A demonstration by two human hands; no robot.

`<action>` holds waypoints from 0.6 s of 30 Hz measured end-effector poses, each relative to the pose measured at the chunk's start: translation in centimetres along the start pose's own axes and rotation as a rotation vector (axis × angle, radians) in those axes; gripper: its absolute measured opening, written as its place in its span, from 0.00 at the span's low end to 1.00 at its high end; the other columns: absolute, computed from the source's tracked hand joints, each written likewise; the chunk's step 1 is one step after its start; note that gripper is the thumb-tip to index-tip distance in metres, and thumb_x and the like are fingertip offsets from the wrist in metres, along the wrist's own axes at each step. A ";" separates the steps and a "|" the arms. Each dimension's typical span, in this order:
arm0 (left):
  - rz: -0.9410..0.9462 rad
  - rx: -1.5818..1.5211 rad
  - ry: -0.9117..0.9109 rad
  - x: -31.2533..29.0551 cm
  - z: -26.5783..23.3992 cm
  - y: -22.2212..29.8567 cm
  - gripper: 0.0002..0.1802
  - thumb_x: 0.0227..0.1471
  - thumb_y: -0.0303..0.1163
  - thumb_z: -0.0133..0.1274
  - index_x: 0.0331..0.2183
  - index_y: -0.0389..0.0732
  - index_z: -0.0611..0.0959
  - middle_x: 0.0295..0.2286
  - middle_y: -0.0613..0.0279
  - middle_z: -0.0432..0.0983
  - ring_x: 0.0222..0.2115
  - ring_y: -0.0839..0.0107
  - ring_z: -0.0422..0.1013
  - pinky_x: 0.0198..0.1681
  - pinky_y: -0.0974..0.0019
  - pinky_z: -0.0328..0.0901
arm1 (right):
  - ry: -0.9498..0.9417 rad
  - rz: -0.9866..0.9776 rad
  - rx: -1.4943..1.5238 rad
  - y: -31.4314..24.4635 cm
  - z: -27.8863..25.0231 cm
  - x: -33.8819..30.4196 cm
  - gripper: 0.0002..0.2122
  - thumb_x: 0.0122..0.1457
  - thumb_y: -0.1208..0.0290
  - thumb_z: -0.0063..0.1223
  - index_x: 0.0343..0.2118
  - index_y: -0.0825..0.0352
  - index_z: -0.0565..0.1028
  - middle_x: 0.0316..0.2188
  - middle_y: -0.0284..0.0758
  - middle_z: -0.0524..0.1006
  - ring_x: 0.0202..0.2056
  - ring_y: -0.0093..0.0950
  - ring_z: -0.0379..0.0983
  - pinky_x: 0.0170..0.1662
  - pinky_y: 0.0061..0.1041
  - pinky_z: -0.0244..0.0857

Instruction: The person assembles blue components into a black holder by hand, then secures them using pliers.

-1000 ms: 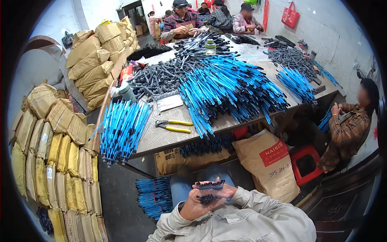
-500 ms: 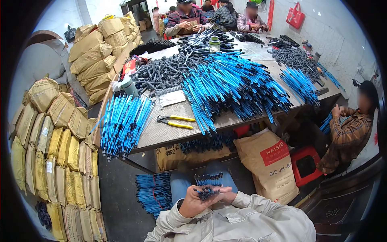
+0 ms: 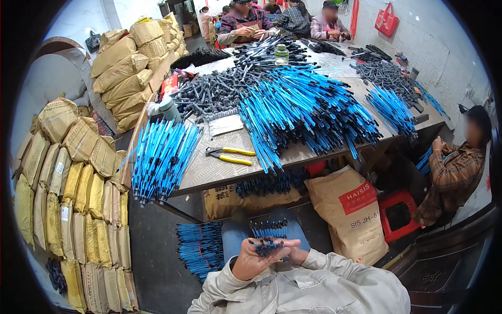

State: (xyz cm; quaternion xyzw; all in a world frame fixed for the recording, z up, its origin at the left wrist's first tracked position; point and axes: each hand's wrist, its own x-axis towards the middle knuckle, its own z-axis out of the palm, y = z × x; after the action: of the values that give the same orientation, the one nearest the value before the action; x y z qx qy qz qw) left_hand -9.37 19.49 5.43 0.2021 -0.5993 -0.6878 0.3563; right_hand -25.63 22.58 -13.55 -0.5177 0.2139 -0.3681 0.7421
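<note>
Over my lap, I hold a bunch of thin blue rods with black ends, several tips standing in a row. My left hand is closed around the near part of the bunch, where a cluster of dark tips shows above the fingers. My right hand presses against the bunch from the other side, with its fingers lying across it and partly hidden. Beside my left leg lies a stack of similar blue rods, tied with red bands. On the table ahead rests a large heap of blue rods.
Yellow-handled pliers lie on the metal-topped table, near another pile of blue rods and grey parts. A big paper sack and red stool stand right. Stacked sacks fill the left. Co-workers sit around.
The dark tips near my left hand have spread and risen slightly. My hands have shifted a little around the bunch; the whole view has moved slightly.
</note>
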 end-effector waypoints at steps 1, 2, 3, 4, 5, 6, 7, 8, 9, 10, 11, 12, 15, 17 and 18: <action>-0.031 -0.034 0.023 -0.1 0.0 -0.1 0.11 0.48 0.20 0.53 0.37 0.38 0.79 0.37 0.47 0.75 0.37 0.69 0.72 0.41 0.65 0.67 | -0.010 -0.016 0.062 0.1 -0.1 0.0 0.40 0.52 0.34 0.28 0.59 0.64 0.54 0.59 0.38 0.54 0.60 0.30 0.48 0.61 0.32 0.42; -0.061 -0.068 0.046 -0.2 0.1 -0.2 0.10 0.48 0.20 0.53 0.36 0.37 0.79 0.37 0.47 0.75 0.36 0.69 0.72 0.41 0.66 0.67 | -0.009 -0.016 0.062 0.8 -0.4 -0.2 0.40 0.52 0.34 0.28 0.59 0.64 0.54 0.59 0.38 0.54 0.60 0.30 0.48 0.61 0.32 0.42; -0.062 -0.068 0.045 0.0 0.2 0.0 0.10 0.48 0.20 0.53 0.36 0.37 0.79 0.37 0.47 0.75 0.36 0.69 0.72 0.41 0.66 0.67 | 0.013 0.021 0.077 1.8 -0.8 -0.4 0.42 0.50 0.32 0.29 0.59 0.64 0.54 0.59 0.38 0.54 0.60 0.30 0.49 0.61 0.31 0.42; -0.038 -0.043 0.051 0.2 0.3 0.3 0.09 0.48 0.20 0.53 0.36 0.37 0.79 0.37 0.47 0.76 0.36 0.70 0.72 0.40 0.67 0.67 | 0.036 0.058 0.091 2.7 -1.1 -0.7 0.44 0.47 0.30 0.29 0.59 0.64 0.53 0.58 0.37 0.55 0.59 0.29 0.49 0.60 0.31 0.43; -0.014 -0.018 0.057 0.4 0.5 0.6 0.08 0.49 0.20 0.53 0.35 0.36 0.80 0.37 0.48 0.76 0.35 0.72 0.71 0.39 0.68 0.67 | 0.058 0.094 0.106 3.7 -1.5 -1.0 0.46 0.45 0.28 0.30 0.59 0.64 0.53 0.58 0.37 0.55 0.59 0.29 0.49 0.60 0.30 0.43; 0.010 0.008 0.068 0.4 0.4 0.8 0.07 0.49 0.21 0.53 0.34 0.36 0.80 0.37 0.49 0.76 0.34 0.73 0.71 0.38 0.69 0.67 | 0.056 0.096 0.107 3.2 -1.2 -0.8 0.46 0.45 0.28 0.30 0.59 0.64 0.53 0.58 0.37 0.55 0.59 0.29 0.49 0.60 0.30 0.43; 0.009 0.008 0.071 0.4 0.3 0.8 0.07 0.49 0.21 0.53 0.34 0.36 0.80 0.37 0.49 0.76 0.34 0.73 0.71 0.38 0.69 0.67 | 0.060 0.084 0.078 2.6 -0.8 -0.7 0.47 0.44 0.28 0.30 0.59 0.64 0.54 0.58 0.37 0.55 0.59 0.28 0.50 0.60 0.29 0.43; 0.004 -0.010 0.082 0.4 0.3 0.9 0.06 0.49 0.21 0.53 0.33 0.35 0.80 0.37 0.49 0.76 0.34 0.74 0.71 0.37 0.69 0.67 | 0.063 0.071 0.048 1.7 -0.3 -0.6 0.47 0.44 0.27 0.29 0.59 0.64 0.54 0.58 0.36 0.56 0.58 0.28 0.50 0.60 0.29 0.43; -0.001 -0.027 0.094 0.3 0.2 0.9 0.06 0.50 0.21 0.53 0.33 0.35 0.81 0.37 0.50 0.76 0.33 0.75 0.71 0.37 0.70 0.66 | 0.066 0.058 0.017 1.2 -0.1 -0.5 0.48 0.43 0.27 0.29 0.59 0.64 0.54 0.57 0.35 0.56 0.58 0.28 0.51 0.60 0.28 0.44; -0.007 -0.047 0.103 0.3 0.2 0.9 0.05 0.50 0.22 0.52 0.32 0.34 0.81 0.37 0.51 0.76 0.33 0.76 0.70 0.36 0.71 0.66 | 0.066 0.059 0.017 1.0 0.0 -0.6 0.48 0.43 0.27 0.29 0.59 0.64 0.54 0.57 0.35 0.56 0.58 0.28 0.51 0.60 0.28 0.44; -0.007 -0.049 0.103 0.3 0.2 0.8 0.05 0.50 0.22 0.52 0.32 0.34 0.81 0.37 0.51 0.76 0.33 0.76 0.70 0.36 0.71 0.66 | 0.063 0.076 0.115 0.8 0.1 -0.7 0.43 0.45 0.32 0.36 0.58 0.61 0.55 0.57 0.32 0.56 0.58 0.26 0.50 0.60 0.28 0.43; -0.010 -0.037 0.102 0.3 0.1 0.8 0.06 0.50 0.23 0.53 0.33 0.34 0.81 0.36 0.51 0.77 0.33 0.73 0.72 0.37 0.69 0.67 | 0.060 0.092 0.213 0.6 0.2 -0.7 0.38 0.46 0.37 0.44 0.56 0.58 0.56 0.56 0.29 0.56 0.58 0.24 0.49 0.61 0.28 0.42; -0.014 -0.012 0.100 0.3 0.0 0.8 0.09 0.50 0.25 0.53 0.35 0.32 0.81 0.34 0.51 0.78 0.34 0.69 0.74 0.39 0.67 0.68 | 0.063 0.083 0.282 -0.1 0.5 -0.8 0.34 0.48 0.42 0.51 0.56 0.55 0.57 0.55 0.26 0.55 0.59 0.21 0.47 0.61 0.27 0.41; -0.003 0.021 0.100 0.3 -0.1 0.8 0.09 0.50 0.25 0.53 0.35 0.32 0.80 0.34 0.51 0.78 0.34 0.70 0.74 0.39 0.67 0.68 | 0.074 0.031 0.223 -0.7 0.7 -0.8 0.35 0.49 0.42 0.50 0.57 0.54 0.55 0.57 0.26 0.53 0.60 0.22 0.45 0.61 0.28 0.39; 0.002 0.039 0.099 0.3 0.0 0.9 0.09 0.50 0.25 0.53 0.35 0.32 0.80 0.33 0.51 0.78 0.34 0.70 0.74 0.39 0.67 0.68 | 0.074 0.030 0.223 -0.6 0.7 -0.8 0.35 0.49 0.42 0.50 0.57 0.54 0.55 0.57 0.26 0.53 0.60 0.22 0.45 0.61 0.28 0.39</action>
State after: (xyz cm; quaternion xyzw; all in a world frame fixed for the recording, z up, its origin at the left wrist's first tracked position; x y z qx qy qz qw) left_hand -9.33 19.21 6.29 0.2422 -0.5942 -0.6649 0.3823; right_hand -25.87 23.51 -12.75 -0.4145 0.2066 -0.3974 0.7922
